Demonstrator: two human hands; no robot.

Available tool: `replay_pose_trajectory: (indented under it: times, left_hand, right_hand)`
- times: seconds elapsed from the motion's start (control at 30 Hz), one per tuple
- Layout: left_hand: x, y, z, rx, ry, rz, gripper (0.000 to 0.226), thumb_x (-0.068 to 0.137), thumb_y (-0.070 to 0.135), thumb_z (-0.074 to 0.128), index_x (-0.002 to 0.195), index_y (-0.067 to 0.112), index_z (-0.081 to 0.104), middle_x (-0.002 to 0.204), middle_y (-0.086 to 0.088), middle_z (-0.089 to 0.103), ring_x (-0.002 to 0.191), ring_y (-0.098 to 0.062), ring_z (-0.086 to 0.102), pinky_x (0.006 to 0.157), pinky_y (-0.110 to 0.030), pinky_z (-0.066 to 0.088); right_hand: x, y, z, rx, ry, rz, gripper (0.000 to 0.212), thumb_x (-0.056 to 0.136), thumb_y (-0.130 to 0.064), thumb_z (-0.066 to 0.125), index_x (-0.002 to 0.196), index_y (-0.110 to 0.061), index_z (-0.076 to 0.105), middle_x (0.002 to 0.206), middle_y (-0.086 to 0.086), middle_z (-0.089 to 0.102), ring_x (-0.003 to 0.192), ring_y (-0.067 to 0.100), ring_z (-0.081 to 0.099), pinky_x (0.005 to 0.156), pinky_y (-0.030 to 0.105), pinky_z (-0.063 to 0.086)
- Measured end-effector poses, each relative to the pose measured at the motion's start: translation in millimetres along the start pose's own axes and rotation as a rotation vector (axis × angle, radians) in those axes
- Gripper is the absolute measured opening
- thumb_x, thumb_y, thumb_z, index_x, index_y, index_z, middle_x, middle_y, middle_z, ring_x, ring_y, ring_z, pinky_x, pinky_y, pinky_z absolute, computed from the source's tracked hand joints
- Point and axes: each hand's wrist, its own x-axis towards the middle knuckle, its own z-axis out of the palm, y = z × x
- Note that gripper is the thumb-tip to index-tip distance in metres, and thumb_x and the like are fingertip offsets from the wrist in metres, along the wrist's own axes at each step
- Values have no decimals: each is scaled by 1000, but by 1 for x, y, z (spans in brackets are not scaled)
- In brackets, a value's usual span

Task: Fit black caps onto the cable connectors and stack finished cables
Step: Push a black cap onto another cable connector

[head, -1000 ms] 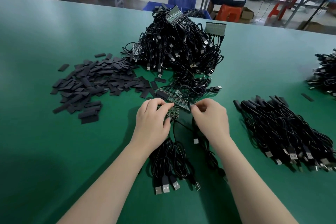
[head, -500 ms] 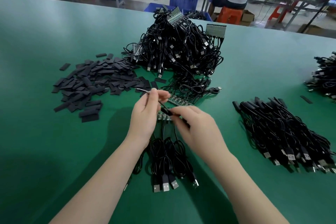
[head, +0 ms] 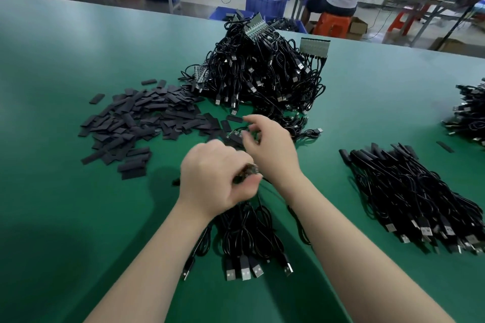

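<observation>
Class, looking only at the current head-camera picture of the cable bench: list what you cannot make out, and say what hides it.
1. Head view: what the left hand grips; curled fingers and motion blur hide it.
2. Head view: whether the right hand pinches anything; its fingertips are blurred.
3. Head view: the finished cable stack; the right edge cuts it off.
4. Head view: black caps; too small to count.

Motion blurs the left hand [head: 215, 178], hiding what its fingers [head: 248, 182] grip. The right-edge cable pile [head: 469, 115] is cut off.
</observation>
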Motion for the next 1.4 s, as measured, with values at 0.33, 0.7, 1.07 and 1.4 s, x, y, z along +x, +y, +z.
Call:
replay_pose_trajectory:
  times: [0.33,0.7,1.07,1.4]
  left_hand:
    - [-22,-10,24,160,-664,-165,59,84,70,25,82,30,68,63,10,49,73,-18,50,63,-30,24]
    - [-22,-7,20,24,-504,-219,26,76,41,62,71,19,74,66,1,66,64,-25,59,61,-25,34]
    - [-22,-6,16,22,-463,-329,15,90,30,67,101,24,76,91,9,73,87,-17,67,72,-33,49]
    - [-16,1,8,-93,-297,-433,17,92,7,58,99,20,66,77,11,66,57,5,47,67,-27,40]
  right_hand:
    - [90,-16,48,-486,-614,-178,50,101,-33,50,150,-30,38,147,11,44,134,33,42,107,46,40]
    - [87,-20,83,-632,-392,-181,19,97,-18,58,110,-16,72,102,5,71,97,29,65,65,33,45]
    - [39,-16,13,167,-39,39,42,88,-16,71,128,-24,64,98,-6,70,87,7,65,87,22,52]
    - [-62,24,-26,878,199,348,14,90,-13,71,89,-26,77,71,1,69,63,14,62,71,28,56]
